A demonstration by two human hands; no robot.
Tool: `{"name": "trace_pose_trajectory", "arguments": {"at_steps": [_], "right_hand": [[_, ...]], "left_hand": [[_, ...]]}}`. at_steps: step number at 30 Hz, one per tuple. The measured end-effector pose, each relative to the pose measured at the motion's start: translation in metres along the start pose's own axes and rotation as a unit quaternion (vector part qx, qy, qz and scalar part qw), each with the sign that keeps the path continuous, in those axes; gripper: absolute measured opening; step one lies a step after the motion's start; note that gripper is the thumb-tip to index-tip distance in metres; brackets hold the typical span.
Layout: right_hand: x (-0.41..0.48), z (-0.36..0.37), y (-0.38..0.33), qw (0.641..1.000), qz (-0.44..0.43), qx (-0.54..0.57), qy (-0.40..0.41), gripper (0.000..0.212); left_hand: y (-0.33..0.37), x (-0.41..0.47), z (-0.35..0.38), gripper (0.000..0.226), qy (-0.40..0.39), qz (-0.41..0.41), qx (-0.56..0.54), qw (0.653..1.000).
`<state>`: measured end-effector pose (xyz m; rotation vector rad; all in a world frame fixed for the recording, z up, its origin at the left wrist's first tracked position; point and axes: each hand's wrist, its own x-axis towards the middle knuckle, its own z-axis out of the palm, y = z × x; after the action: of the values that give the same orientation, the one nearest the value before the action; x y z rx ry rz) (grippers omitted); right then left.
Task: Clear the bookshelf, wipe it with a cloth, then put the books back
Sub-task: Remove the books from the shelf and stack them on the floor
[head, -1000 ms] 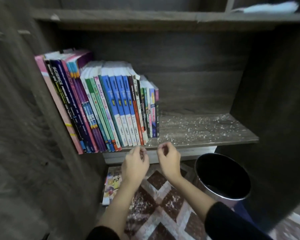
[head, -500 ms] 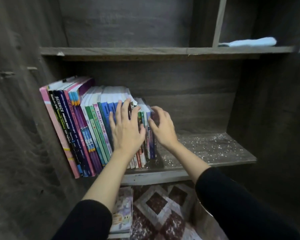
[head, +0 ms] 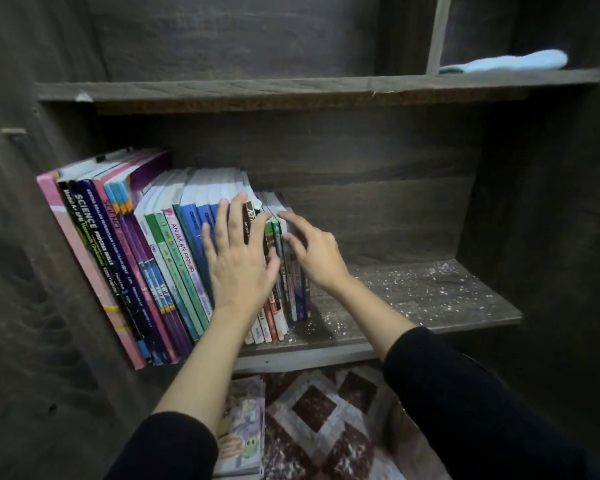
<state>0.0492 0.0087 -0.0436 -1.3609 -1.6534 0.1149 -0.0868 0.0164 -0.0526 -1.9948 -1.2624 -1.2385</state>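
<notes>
My left hand (head: 238, 265), flat and spread, braces the books (head: 191, 223) beneath it; my right hand (head: 314, 252), loosely open beside it, feels for the end volumes (head: 300, 294) to draw out.

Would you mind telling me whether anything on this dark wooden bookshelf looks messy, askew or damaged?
Yes. White specks litter the bare right half of the dark wooden shelf board, like crumbs or flaked debris. The row of colourful books leans with tops to the left, though the wide lens may exaggerate that.
</notes>
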Motion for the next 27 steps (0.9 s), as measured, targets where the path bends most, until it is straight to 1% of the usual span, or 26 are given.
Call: {"name": "trace_pose_trajectory", "arguments": {"at_steps": [9,20,25,27], "right_hand": [[0.005,-0.001,0.012,1.0,0.014,0.02,0.013,0.036],[0.005,-0.002,0.015,1.0,0.011,0.025,0.004,0.036],[0.004,-0.004,0.013,0.999,0.017,0.018,0.02,0.04],[0.002,-0.005,0.015,0.999,0.014,0.024,0.029,0.045]], "left_hand": [[-0.002,0.001,0.007,0.054,0.019,0.006,0.007,1.0],[-0.004,0.0,0.011,0.054,0.022,0.008,0.013,1.0],[-0.005,0.0,0.01,0.054,0.02,0.01,0.016,1.0],[-0.006,0.0,0.01,0.053,0.022,0.014,0.014,1.0]]}}
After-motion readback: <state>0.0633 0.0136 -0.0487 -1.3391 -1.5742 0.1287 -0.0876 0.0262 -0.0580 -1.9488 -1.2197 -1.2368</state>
